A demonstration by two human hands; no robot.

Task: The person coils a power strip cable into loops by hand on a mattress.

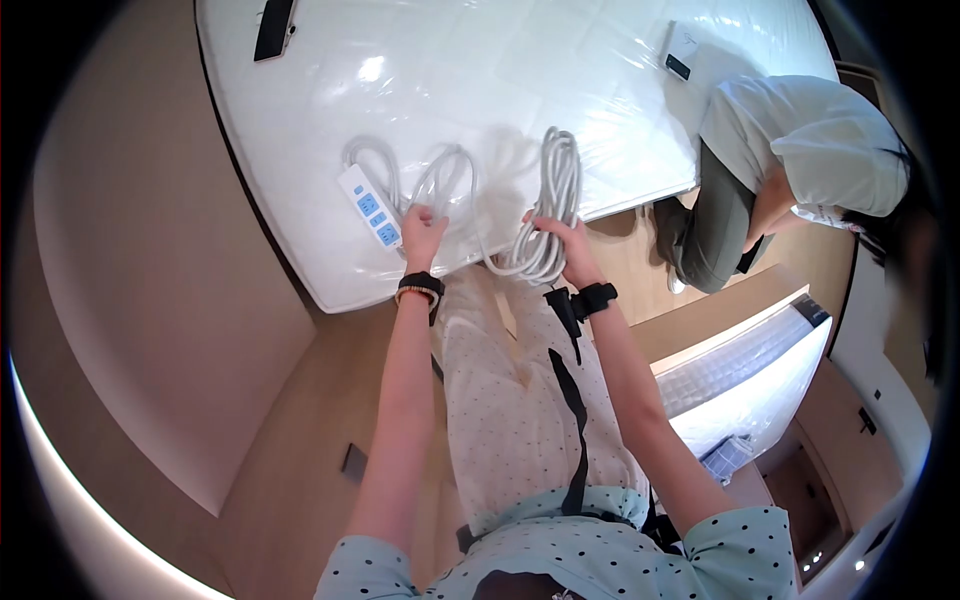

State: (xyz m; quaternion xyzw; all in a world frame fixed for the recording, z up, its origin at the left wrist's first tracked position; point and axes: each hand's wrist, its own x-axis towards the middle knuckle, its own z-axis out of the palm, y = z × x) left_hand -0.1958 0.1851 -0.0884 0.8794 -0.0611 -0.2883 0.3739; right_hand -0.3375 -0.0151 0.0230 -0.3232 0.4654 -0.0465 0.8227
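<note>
A white power strip [370, 207] with blue socket faces lies on the plastic-wrapped mattress [330, 265]. Its grey-white cable [447, 158] runs in loose loops beside it. My left hand [425, 236] is closed, fingers curled on the loose cable just right of the strip. In my right hand [567, 245] is a long bundle of coiled cable [561, 175], gripped near its lower half, with the fingers wrapped round it. A slack length of cable joins the loose loops to the bundle.
A black phone-like object [273, 30] lies at the mattress's upper left, and a white box [681, 48] at its upper right. Another person [800, 160] crouches at the right edge. A second wrapped mattress [740, 390] is at lower right. A dark flat object [354, 462] is on the floor.
</note>
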